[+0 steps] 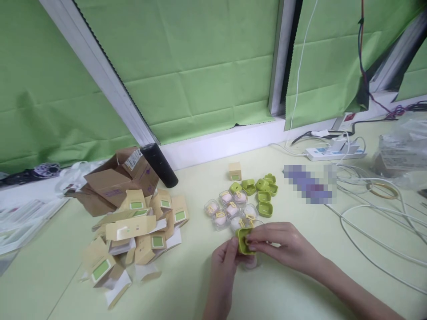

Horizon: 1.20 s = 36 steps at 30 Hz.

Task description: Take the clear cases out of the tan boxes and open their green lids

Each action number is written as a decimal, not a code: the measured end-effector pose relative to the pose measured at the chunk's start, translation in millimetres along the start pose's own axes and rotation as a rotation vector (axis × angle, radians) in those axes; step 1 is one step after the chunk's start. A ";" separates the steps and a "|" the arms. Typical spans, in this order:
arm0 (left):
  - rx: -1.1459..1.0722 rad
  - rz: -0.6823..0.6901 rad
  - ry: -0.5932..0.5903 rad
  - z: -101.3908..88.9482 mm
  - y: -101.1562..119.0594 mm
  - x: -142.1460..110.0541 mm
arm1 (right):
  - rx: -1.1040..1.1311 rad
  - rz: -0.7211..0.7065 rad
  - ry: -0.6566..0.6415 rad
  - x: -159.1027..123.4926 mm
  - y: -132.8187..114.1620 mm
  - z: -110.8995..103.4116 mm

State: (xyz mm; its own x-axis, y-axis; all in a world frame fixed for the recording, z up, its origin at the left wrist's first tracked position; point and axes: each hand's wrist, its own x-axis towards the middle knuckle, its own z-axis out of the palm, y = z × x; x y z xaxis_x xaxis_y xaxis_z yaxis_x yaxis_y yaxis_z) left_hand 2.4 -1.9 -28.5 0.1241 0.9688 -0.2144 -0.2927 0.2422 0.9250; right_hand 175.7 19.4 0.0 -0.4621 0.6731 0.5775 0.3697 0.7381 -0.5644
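**Camera Setting: Single Head View**

Worn on the head — facing forward and down — the camera views the tabletop [187, 284] from above, left hand [227, 258] and right hand [287, 243] near, green curtains [200, 66] farther off.

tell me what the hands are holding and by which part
The left hand holds a small green case by its left edge; the right hand has fingers at its opening.

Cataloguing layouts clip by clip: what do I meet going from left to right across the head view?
Cardboard box, black cylinder, left hand, held green case, right hand, white power strip, clear plastic wrapping.
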 end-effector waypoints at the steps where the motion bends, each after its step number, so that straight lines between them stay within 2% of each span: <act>1: -0.009 -0.006 -0.002 1.0 0.2 -0.4 | 0.001 -0.013 -0.038 -0.1 1.0 -1.3; 3: -0.005 -0.010 -0.003 2.7 0.5 -1.0 | -0.088 -0.045 -0.087 -0.8 2.7 -2.0; 7: 0.003 -0.037 0.013 3.9 0.2 -0.2 | -0.298 -0.086 -0.090 -2.4 3.3 1.2; 12: -0.032 -0.037 -0.011 2.8 0.2 -0.9 | -0.372 -0.110 -0.083 -3.9 0.4 3.1; 18: -0.057 -0.032 -0.056 -0.3 -1.1 -0.6 | -0.260 -0.069 -0.084 -3.7 1.6 3.0; 27: -0.083 -0.174 -0.099 -3.8 8.4 -3.6 | -0.121 0.001 -0.186 -0.7 1.8 -3.2; 31: -0.124 -0.255 -0.148 -6.7 11.9 -5.3 | -0.045 0.096 -0.257 2.9 -3.7 -13.2; 33: -0.093 -0.269 -0.127 -6.1 12.4 -6.0 | -0.003 0.132 -0.277 3.4 -5.2 -15.3; 36: -0.056 -0.269 -0.085 -4.1 12.8 -7.6 | 0.024 0.166 -0.233 2.2 -5.9 -13.7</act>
State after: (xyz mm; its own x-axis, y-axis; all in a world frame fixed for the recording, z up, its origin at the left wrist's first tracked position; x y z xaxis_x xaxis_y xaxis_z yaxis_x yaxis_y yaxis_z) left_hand -6.1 -6.0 -16.3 0.2823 0.8623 -0.4204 -0.2898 0.4944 0.8195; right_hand 183.5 17.1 12.7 -0.5707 0.7537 0.3258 0.4381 0.6151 -0.6555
